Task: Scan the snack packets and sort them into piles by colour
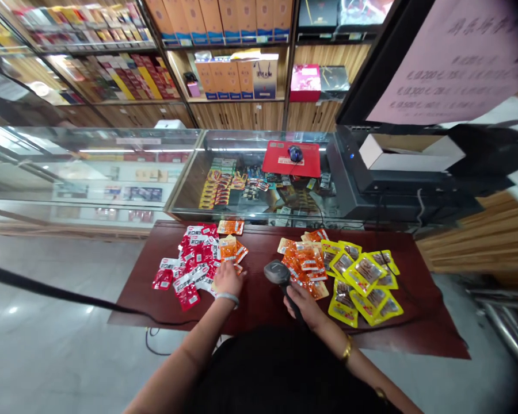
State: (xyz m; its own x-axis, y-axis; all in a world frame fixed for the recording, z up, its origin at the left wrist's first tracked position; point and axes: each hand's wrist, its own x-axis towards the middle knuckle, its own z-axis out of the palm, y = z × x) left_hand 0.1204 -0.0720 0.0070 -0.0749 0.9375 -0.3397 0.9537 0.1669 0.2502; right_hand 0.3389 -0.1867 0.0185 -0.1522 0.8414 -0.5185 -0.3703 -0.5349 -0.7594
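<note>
left hand (228,280): pinching small orange snack packet (228,249) | right hand (304,305): wrapped round dark grey handheld scanner (280,276) | best: hold packet flat, aim scanner straight at it

Under the left hand (227,280): orange snack packets (229,248), beside red packets with white labels (193,261). In the right hand (304,305): dark grey scanner (280,276). Just beyond it: orange packets with red print (304,259); further right, yellow packets with brown windows (362,282). Beneath both: dark reddish-brown table (263,299). Far ahead: red mat (291,158), blue mouse (295,153).
</note>
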